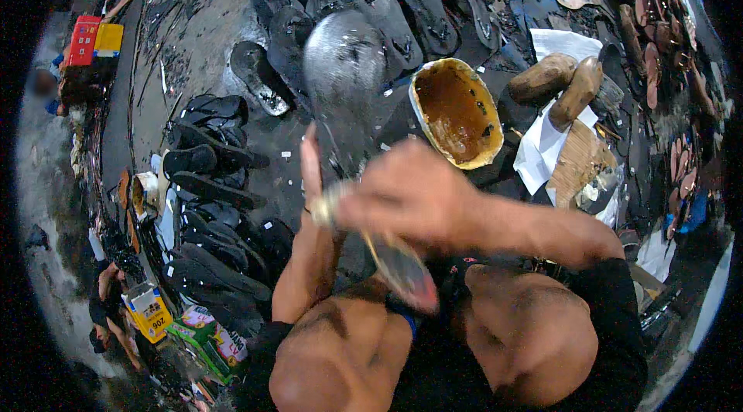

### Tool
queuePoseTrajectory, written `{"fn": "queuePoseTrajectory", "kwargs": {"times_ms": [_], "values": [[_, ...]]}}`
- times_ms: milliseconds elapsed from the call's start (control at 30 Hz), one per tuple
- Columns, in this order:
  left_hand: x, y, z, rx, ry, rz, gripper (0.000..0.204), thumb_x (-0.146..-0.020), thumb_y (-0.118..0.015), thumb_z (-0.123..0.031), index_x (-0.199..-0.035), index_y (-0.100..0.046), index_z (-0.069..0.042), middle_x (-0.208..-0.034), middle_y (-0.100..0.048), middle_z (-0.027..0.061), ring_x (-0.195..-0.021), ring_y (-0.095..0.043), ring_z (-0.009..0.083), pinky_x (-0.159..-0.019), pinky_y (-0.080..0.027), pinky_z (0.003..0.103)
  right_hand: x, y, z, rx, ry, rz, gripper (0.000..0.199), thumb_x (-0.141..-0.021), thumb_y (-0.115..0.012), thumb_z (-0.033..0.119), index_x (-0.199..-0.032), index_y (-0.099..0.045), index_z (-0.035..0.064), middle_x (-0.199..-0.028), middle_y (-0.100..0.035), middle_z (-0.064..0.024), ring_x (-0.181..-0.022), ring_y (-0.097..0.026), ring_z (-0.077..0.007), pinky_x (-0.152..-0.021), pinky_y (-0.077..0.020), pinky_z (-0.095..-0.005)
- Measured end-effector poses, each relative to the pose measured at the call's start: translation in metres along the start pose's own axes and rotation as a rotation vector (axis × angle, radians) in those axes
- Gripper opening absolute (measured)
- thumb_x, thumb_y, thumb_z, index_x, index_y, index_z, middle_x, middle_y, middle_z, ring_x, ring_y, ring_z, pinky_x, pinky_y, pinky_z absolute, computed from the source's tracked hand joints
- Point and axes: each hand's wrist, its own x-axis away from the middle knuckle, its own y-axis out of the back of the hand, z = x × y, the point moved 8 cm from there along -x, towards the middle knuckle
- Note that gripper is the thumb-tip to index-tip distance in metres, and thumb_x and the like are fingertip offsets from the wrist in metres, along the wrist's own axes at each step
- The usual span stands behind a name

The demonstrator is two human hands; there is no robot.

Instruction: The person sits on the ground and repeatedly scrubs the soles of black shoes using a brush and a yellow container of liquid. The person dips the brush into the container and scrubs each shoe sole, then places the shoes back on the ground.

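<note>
My left hand point(311, 172) is raised beside a broad, wet-looking dark shoe sole point(344, 56) and grips its narrow lower end. One finger lies straight along the sole's edge; the others are hidden. Across it comes my right hand point(414, 191), smeared by motion and closed on a brush-like tool. The tool's pale, blurred end point(326, 207) is close to my left wrist, and its flat dark handle point(398, 272) with a reddish tip points down toward my knees. Right of the sole, an oval tub point(419, 98) with a crusted yellow rim holds brown, glossy glue-like stuff.
Several dark soles point(424, 13) lie beyond my hands, with stacked black soles point(213, 257) at the left. Two wooden shoe lasts point(576, 90) rest by white paper point(538, 156) at the right. Pinkish soles point(650, 63) line the far right. People sit at the left edge.
</note>
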Motion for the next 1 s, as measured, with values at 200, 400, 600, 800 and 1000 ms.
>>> {"fn": "queuePoseTrajectory", "kwargs": {"times_ms": [200, 400, 600, 800, 1000], "values": [[0.006, -0.046, -0.013, -0.035, 0.085, -0.452, 0.043, -0.104, -0.034, -0.033, -0.117, -0.064, -0.004, -0.107, -0.070, 0.0117, -0.091, -0.069, 0.0222, -0.084, -0.056, 0.038, -0.017, 0.014, -0.020, -0.168, -0.108, 0.068, 0.044, -0.079, -0.069, 0.021, -0.123, -0.065, 0.0156, -0.102, -0.064, -0.0045, -0.092, -0.061, -0.0257, -0.078, -0.0448, -0.0404], [-0.087, -0.020, -0.039, 0.035, -0.114, -0.017, 0.043, -0.100, -0.041, -0.036, -0.111, -0.064, -0.003, -0.092, -0.071, 0.0109, -0.078, -0.068, 0.0244, -0.076, -0.056, 0.040, 0.069, -0.017, -0.019, -0.433, -0.467, 0.165, 0.039, -0.078, -0.076, 0.010, -0.117, -0.069, 0.0123, -0.098, -0.066, -0.0049, -0.093, -0.061, -0.0244, -0.082, -0.0448, -0.0361], [-0.236, -0.037, 0.049, -0.039, 0.031, -0.066, 0.019, -0.092, -0.058, -0.006, -0.108, -0.066, -0.009, -0.098, -0.069, 0.0052, -0.091, -0.066, 0.0218, -0.081, -0.052, 0.036, 0.113, 0.055, -0.059, -0.017, -0.814, -0.083, 0.023, -0.086, -0.075, 0.009, -0.107, -0.070, 0.0035, -0.102, -0.072, -0.0115, -0.094, -0.067, -0.0264, -0.084, -0.0513, -0.0368], [-0.253, -0.012, 0.114, -0.046, 0.007, -0.287, 0.015, -0.087, -0.060, -0.003, -0.076, -0.053, -0.010, -0.076, -0.058, 0.0020, -0.063, -0.053, 0.0116, -0.053, -0.040, 0.028, 0.182, 0.066, -0.077, -0.091, -1.181, -0.218, 0.028, -0.097, -0.065, 0.030, -0.112, -0.067, 0.0065, -0.106, -0.069, -0.0167, -0.097, -0.067, -0.0333, -0.085, -0.0522, -0.0408], [-0.049, 0.037, 0.010, -0.401, -0.181, -0.326, 0.030, -0.097, -0.065, -0.015, -0.124, -0.059, -0.006, -0.115, -0.065, 0.0034, -0.104, -0.063, 0.0145, -0.092, -0.051, 0.031, 0.141, 0.069, -0.122, 0.353, -0.908, -0.090, 0.026, -0.094, -0.069, 0.020, -0.112, -0.066, 0.0010, -0.110, -0.069, -0.0152, -0.101, -0.065, -0.0286, -0.089, -0.0510, -0.0389]]}}
